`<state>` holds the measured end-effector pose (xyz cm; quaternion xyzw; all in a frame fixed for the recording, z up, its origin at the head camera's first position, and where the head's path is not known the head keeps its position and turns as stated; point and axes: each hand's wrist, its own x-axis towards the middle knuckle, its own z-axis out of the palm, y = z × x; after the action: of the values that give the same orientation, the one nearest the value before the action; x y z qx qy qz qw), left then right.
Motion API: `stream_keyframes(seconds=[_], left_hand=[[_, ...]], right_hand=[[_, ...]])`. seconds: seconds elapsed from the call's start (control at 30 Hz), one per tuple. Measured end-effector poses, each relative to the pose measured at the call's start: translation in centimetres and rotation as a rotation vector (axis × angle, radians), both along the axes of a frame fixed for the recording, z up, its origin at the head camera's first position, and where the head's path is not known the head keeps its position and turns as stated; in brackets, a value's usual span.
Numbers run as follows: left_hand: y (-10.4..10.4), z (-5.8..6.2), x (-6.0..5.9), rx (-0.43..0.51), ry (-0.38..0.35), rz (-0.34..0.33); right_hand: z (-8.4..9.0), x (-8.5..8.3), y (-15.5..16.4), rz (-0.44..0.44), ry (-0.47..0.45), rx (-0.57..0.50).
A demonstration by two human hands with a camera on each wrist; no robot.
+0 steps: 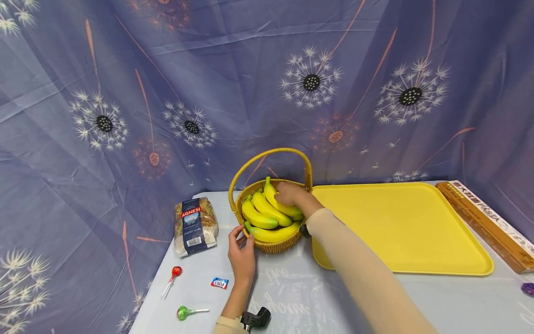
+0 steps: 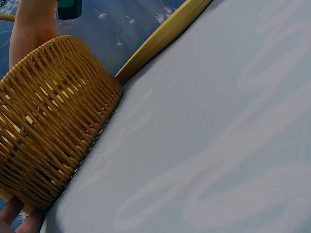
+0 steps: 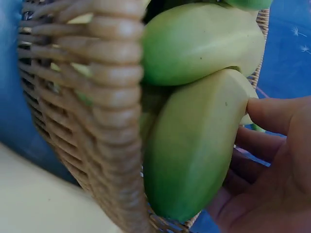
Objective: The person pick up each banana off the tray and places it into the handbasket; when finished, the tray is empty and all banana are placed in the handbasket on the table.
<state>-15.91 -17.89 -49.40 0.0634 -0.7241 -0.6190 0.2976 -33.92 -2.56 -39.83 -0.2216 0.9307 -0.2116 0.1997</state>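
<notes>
A wicker basket [image 1: 273, 247] with a tall arched handle stands near the back of the table, filled with several yellow bananas [image 1: 270, 235]. My left hand [image 1: 243, 255] holds the basket's left front rim; only its fingertips show at the lower left corner of the left wrist view. Over the back right of the basket, my right hand [image 1: 290, 195] grips a banana [image 3: 194, 150]. In the right wrist view the thumb lies on that banana's side and the other fingers go behind it. Another banana [image 3: 204, 43] lies against it inside the weave.
A yellow tray [image 1: 392, 222] lies right of the basket, with a long pasta box [image 1: 488, 222] beyond it. At left are an Agnesi pasta bag [image 1: 195, 227], a red lollipop [image 1: 177, 271], a green lollipop [image 1: 182, 312] and a small wrapped candy [image 1: 219, 282]. A patterned curtain [image 1: 250, 83] hangs behind.
</notes>
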Motion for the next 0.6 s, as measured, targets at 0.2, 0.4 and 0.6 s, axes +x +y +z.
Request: stream_keyframes(seconds=[0.2,0.4,0.6], left_hand=[[0.1,0.0,-0.2,-0.002,0.014,0.001],[0.0,-1.7,-0.8,0.024,0.025,0.033],[0.7,-0.2,0.1,-0.024,0.216,0.111]], right_hand=[[-0.4,-0.3,0.6,-0.004,0.019,0.021],[-0.9,-0.2,1.3,-0.014,0.029,-0.046],[-0.4,1.2,2.9,0.018,0.124,-0.138]])
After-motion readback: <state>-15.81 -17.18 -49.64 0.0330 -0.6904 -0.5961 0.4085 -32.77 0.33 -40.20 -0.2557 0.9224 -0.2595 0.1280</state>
